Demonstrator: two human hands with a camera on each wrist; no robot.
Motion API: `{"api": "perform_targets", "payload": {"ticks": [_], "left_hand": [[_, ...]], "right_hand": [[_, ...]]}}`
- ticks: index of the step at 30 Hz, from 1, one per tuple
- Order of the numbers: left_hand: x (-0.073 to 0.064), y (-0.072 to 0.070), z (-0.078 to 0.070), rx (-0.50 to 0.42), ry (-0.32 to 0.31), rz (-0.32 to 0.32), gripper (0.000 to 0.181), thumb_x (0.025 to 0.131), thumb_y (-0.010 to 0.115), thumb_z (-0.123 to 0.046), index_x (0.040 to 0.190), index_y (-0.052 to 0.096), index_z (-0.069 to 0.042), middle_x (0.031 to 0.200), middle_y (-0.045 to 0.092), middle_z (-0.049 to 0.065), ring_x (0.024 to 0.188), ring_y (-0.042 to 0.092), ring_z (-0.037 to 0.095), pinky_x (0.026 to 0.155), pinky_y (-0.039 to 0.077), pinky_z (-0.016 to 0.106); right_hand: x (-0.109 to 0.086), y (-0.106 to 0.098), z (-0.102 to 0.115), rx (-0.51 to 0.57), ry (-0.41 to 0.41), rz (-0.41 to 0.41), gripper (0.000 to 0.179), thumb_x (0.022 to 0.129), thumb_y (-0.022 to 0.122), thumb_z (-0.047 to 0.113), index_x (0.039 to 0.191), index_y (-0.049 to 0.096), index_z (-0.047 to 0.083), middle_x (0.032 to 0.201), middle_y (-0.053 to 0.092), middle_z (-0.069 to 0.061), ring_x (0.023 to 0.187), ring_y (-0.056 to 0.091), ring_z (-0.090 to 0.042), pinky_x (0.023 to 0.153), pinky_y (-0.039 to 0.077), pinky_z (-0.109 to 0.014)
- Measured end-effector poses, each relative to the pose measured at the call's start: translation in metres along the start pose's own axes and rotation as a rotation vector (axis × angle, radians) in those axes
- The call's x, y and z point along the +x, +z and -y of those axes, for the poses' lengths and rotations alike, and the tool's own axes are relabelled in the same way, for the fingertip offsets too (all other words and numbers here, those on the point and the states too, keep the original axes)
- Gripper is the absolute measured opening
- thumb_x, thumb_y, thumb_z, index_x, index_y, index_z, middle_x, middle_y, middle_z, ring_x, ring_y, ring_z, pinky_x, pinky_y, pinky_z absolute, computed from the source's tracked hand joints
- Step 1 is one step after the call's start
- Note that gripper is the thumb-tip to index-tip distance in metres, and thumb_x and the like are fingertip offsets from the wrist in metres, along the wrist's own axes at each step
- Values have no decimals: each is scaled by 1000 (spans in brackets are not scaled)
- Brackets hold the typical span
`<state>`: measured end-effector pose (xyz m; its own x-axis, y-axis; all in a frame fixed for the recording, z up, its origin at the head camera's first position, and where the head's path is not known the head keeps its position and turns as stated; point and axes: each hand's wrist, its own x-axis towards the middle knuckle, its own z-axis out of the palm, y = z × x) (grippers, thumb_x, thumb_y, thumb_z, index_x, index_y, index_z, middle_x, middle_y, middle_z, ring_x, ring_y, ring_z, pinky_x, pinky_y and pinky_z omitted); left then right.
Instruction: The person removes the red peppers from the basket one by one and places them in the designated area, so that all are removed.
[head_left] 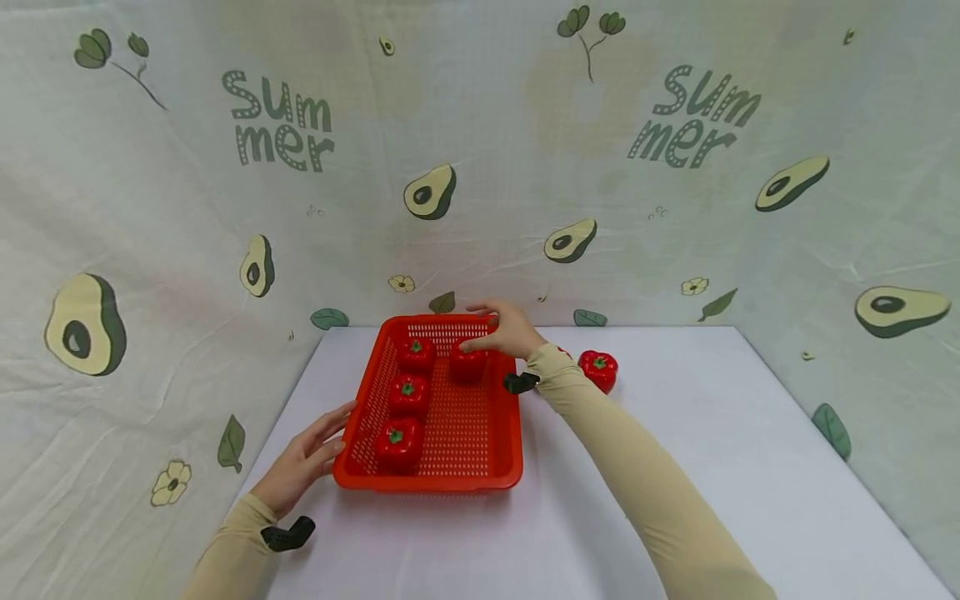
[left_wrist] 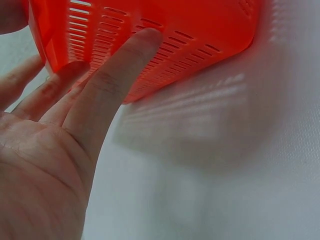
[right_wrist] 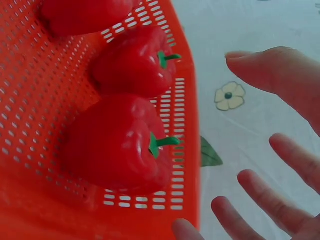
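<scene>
A red perforated plastic basket [head_left: 457, 482] holds several red bell peppers with green stems. Three stand in a column along its left side, including the front bell pepper [head_left: 399, 446]; another bell pepper [head_left: 467, 367] sits at the back right. My right hand [head_left: 513, 332] hovers over that back corner. In the right wrist view, its spread fingers are apart from the nearest bell pepper [right_wrist: 117, 145] and grasp nothing. My left hand [head_left: 300, 462] is at the basket's left side, its extended thumb and fingers against the outer wall, as the left wrist view shows.
To the right of the basket, a loose bell pepper [head_left: 597, 371] lies on the white table [head_left: 720, 442]. A bit of red shows beside the right forearm, mostly hidden. Behind the table hangs a cloth [head_left: 495, 108] printed with avocados.
</scene>
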<state>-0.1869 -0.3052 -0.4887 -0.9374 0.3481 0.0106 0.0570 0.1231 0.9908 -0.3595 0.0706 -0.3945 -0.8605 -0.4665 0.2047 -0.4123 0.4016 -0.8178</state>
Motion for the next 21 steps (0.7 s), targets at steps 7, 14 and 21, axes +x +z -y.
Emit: {"api": "perform_targets", "payload": {"ticks": [7,14,21], "left_hand": [[-1,1,0,26,-8,-6,57,105,49,-17,158,28,-27,160,28,9,133,48,23,94,52,46],[3,2,1,41,5,-10,57,105,49,-17,157,30,-27,159,30,10,133,49,31,93,53,48],[1,-1,3,49,5,-5,57,105,48,-17,158,29,-27,160,29,11,132,50,29,92,53,47]], "right_hand": [[11,13,-1,-42,44,17,73,75,89,20,139,56,9,138,53,-20,121,52,-37,95,48,-47],[21,21,-5,-121,113,27,72,72,91,25,135,60,9,133,56,-16,120,52,-32,100,44,-46],[32,33,-11,-160,126,71,72,72,91,24,134,60,6,135,55,-17,124,50,-35,102,43,-45]]}}
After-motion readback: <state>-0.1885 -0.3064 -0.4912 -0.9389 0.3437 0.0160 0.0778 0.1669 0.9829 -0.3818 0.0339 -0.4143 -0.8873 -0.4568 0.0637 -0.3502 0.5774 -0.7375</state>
